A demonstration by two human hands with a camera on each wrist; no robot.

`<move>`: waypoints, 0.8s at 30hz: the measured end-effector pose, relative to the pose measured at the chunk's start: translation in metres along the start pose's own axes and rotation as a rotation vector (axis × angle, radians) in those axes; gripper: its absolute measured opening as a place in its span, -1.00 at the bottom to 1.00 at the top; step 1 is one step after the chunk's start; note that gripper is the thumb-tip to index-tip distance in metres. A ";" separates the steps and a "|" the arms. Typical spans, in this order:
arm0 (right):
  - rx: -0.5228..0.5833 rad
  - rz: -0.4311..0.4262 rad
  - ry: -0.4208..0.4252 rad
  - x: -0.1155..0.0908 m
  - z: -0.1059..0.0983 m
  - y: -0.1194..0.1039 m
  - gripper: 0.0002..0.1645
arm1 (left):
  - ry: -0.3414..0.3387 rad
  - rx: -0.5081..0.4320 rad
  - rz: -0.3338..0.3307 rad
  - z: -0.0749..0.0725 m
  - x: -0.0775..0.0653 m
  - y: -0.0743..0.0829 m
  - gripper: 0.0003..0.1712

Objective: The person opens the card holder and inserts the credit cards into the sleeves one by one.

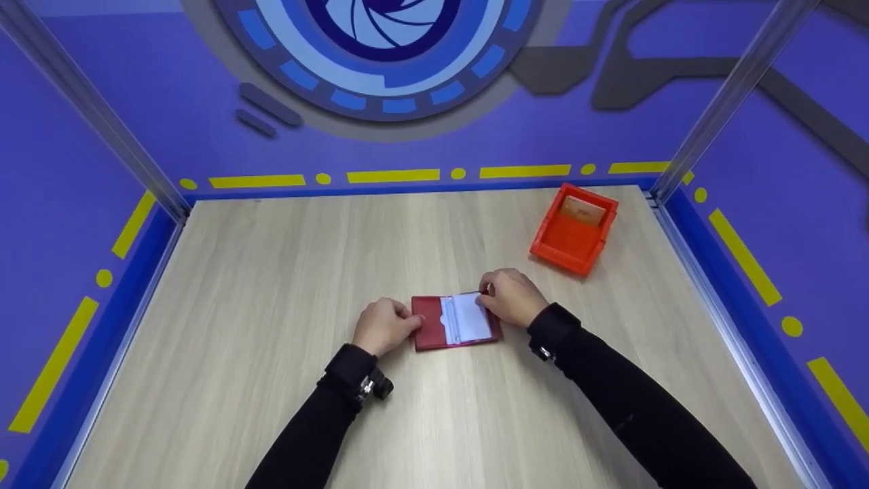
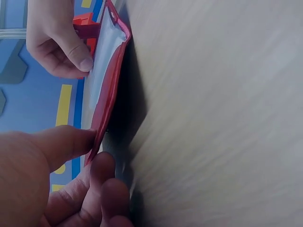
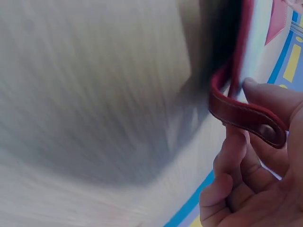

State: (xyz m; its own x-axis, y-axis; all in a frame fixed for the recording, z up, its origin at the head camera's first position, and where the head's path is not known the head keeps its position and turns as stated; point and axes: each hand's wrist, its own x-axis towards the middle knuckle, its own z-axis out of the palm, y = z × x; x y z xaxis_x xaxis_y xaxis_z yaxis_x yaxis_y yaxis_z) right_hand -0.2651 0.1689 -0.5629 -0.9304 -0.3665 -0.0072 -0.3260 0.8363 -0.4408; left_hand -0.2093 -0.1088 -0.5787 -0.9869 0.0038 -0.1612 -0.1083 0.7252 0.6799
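- At the left, the left hand (image 1: 385, 327) meets the short left end of the red card holder (image 1: 428, 333); its grip pinches that edge, thumb on the upper face and fingertips at the underside.
- The holder lies open between the two hands, low over the middle of the surface (image 1: 271, 272); a shadow shows beneath it in the left wrist view, but whether it is wholly raised I cannot tell.
- Its long axis runs from hand to hand, left to right, the right end angled slightly farther from the person.
- The pale sleeves (image 1: 472, 322) fill the right part, so the right hand (image 1: 514, 297) is the nearer to them.
- That hand's grip pinches the far right corner, thumb over the edge; the strap (image 3: 241, 113), with its round snap, hangs loose across the fingers.
- Farther right and beyond, well apart from the holder, stands the red bin (image 1: 571, 238), nearer the right hand than the left.
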 end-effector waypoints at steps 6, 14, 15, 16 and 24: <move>-0.032 -0.058 -0.024 0.001 0.002 0.002 -0.90 | -0.008 -0.009 -0.016 0.000 -0.001 0.001 -0.73; -0.031 -0.051 -0.046 0.009 0.000 0.000 -0.91 | -0.008 0.001 -0.021 0.000 -0.001 0.002 -0.72; -0.026 -0.048 -0.051 0.010 0.000 0.000 -0.89 | -0.009 0.001 -0.021 0.000 -0.001 0.002 -0.72; -0.023 -0.046 -0.053 0.010 0.000 0.000 -0.89 | -0.009 0.001 -0.020 0.000 -0.001 0.002 -0.71; -0.025 -0.070 -0.064 0.011 0.002 0.002 -0.89 | -0.017 -0.013 -0.024 0.000 -0.001 0.002 -0.72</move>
State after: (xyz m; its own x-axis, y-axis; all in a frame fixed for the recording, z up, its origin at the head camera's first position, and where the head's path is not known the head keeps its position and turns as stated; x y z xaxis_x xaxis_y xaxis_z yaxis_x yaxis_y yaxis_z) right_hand -0.2754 0.1661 -0.5654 -0.8926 -0.4494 -0.0347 -0.3952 0.8172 -0.4195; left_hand -0.2085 -0.1078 -0.5771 -0.9818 -0.0015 -0.1897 -0.1334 0.7164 0.6848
